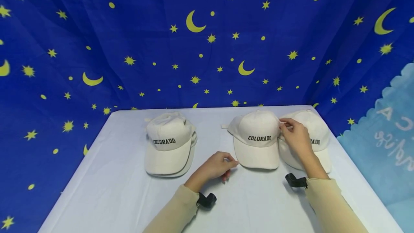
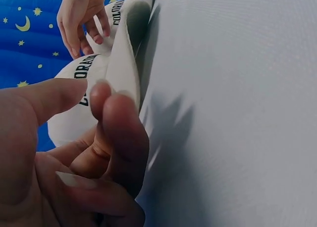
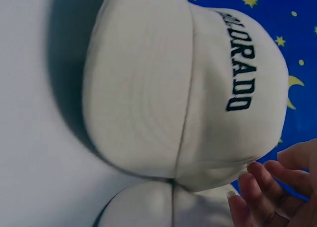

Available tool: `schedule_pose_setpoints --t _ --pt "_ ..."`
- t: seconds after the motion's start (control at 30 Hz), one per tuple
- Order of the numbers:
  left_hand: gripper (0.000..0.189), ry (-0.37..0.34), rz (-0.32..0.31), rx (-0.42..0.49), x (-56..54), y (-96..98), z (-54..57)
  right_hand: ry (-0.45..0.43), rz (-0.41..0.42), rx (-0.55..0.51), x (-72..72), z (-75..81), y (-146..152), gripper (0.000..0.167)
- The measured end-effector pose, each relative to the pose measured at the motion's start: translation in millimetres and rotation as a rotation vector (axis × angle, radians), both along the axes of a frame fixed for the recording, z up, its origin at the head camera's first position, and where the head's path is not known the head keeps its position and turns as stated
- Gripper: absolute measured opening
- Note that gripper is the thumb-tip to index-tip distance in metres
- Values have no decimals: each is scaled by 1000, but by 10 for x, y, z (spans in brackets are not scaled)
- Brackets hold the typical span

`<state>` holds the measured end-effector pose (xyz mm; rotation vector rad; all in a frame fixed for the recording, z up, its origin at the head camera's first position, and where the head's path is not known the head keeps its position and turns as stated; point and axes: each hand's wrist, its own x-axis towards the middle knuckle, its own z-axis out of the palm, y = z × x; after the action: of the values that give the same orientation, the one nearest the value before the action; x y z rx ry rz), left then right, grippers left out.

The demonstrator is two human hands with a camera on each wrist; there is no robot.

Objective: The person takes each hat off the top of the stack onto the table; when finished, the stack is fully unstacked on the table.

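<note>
— Right hand (image 1: 295, 136) first: holding anything?
— Nothing, by the look of it. Fingers relaxed and parted, fingertips touching the side edge of the middle cap (image 1: 257, 127), just beside the right-hand cap (image 1: 318, 132).
— And the left hand (image 1: 216, 165)?
— Loosely curled, thumb close to the fingertips, nothing held. Near the brim (image 1: 257, 157) of the same cap; contact impossible to tell.
— Where exactly, that middle cap?
— Upright on the white table (image 1: 113, 182), brim turned toward the near side, with the right-hand cap next to it and the stacked caps (image 1: 168, 157) well apart at the left.
— Which step, then?
— Probably straightening or positioning the middle cap.
— Next move?
— To judge from this pose, either a gentle nudge at the side edge or a clean release. Best to leave the right-hand cap undisturbed.
</note>
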<state>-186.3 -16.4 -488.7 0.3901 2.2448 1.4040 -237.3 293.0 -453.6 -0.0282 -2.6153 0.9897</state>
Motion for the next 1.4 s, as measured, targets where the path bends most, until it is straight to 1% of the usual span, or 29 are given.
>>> schedule_pose_setpoints --t 0.1,0.3,0.5,0.63,0.83,1.0,1.2,1.4 --pt "23 6 10 -3 13 -32 46 9 -10 10 3 42 -29 32" --pt "26 30 41 -14 21 -58 102 -21 -38 34 39 140 -86 34" --pt "26 44 57 -69 30 -86 139 -19 -46 39 59 212 -159 34" --pt "27 57 67 -109 48 -119 178 -8 -33 45 63 251 -229 35" --pt "28 83 66 -140 81 -153 214 5 -5 58 86 291 -320 35" --pt "27 100 74 -144 100 -185 228 -8 18 66 118 312 -396 34" --pt "28 129 92 -144 112 -237 222 12 57 69 136 319 -497 34" --pt "28 115 92 -121 141 -280 239 21 73 76 147 330 -560 35"
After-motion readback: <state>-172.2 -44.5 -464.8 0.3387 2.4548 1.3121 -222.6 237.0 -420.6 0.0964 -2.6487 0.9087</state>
